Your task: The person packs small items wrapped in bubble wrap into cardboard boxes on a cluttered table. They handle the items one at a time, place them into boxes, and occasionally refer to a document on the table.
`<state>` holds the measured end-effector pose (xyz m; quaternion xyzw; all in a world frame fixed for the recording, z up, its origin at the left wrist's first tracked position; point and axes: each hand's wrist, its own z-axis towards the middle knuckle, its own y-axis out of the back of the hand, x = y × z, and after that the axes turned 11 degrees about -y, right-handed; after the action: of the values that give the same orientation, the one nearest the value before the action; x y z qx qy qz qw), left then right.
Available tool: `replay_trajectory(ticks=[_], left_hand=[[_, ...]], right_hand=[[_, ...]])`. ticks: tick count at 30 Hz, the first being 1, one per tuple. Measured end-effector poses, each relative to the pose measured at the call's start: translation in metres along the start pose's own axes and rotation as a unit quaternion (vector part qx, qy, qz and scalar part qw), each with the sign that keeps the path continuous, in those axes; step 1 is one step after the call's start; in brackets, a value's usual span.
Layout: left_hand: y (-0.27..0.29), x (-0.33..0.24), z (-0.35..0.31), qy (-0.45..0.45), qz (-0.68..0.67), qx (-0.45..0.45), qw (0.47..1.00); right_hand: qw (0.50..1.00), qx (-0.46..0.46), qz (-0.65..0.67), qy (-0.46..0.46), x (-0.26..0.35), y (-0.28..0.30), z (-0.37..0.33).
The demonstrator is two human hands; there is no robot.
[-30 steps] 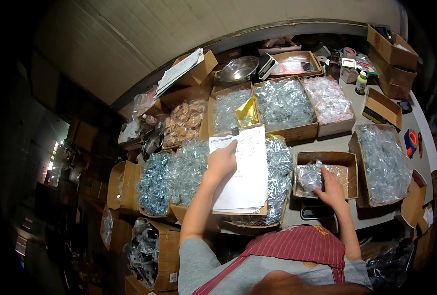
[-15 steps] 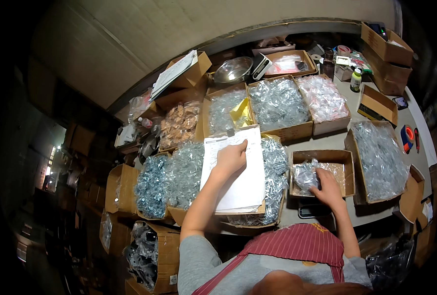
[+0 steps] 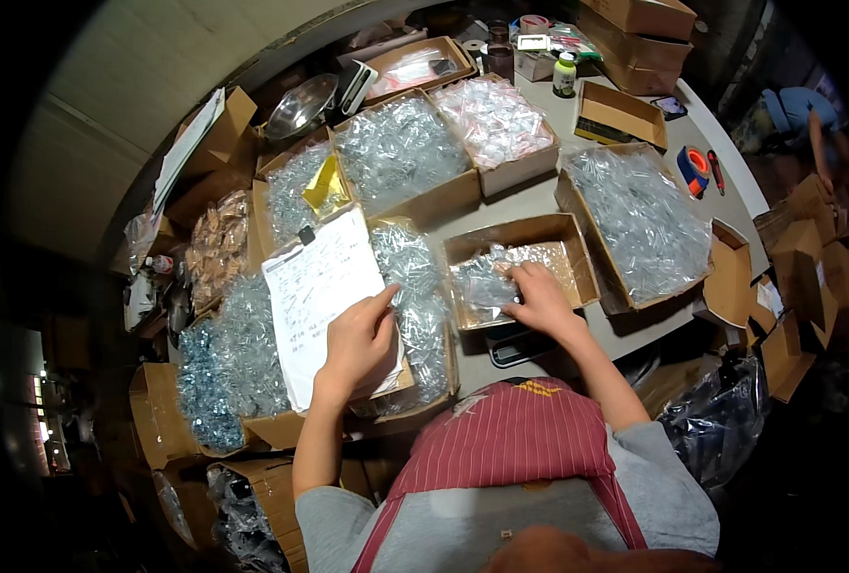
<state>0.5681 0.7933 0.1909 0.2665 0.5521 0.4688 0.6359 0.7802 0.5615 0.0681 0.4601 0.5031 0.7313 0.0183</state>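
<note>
My left hand point(image 3: 356, 342) lies over the lower right part of a clipboard of handwritten sheets point(image 3: 314, 286), index finger stretched out and thumb apart, holding nothing. The clipboard rests on open cartons of clear bagged parts, partly covering them. Inside a small cardboard box point(image 3: 585, 267), my right hand point(image 3: 546, 304) has its thumb and fingers around the edge of a clear plastic bag point(image 3: 484, 283). What the bag contains is too small to make out. Just right of the left hand stands a carton of bagged metal-looking parts point(image 3: 415, 306).
Behind are cartons of clear packets point(image 3: 400, 153) and red-edged packets point(image 3: 493, 119), plus a metal bowl point(image 3: 300, 107). A large carton point(image 3: 634, 224) stands right of the small box. Beyond it lie a tape roll point(image 3: 692, 172) and a red cutter point(image 3: 715, 172). Another person point(image 3: 808, 113) is at far right.
The view has swung to the right, bringing another person into sight. My left hand has slid from the top of the sheets to their lower right. My right hand stays at the bag.
</note>
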Motion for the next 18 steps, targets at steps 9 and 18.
replay_trajectory(ticks=[9, 18], left_hand=[[-0.031, -0.025, -0.019, -0.031, -0.006, -0.114, 0.993], [-0.055, -0.031, -0.018, -0.027, 0.036, -0.157, 0.987]], right_hand=[[0.997, -0.004, 0.077, 0.009, -0.003, 0.003, 0.003], [0.777, 0.046, 0.607, -0.160, -0.031, 0.010, 0.006]])
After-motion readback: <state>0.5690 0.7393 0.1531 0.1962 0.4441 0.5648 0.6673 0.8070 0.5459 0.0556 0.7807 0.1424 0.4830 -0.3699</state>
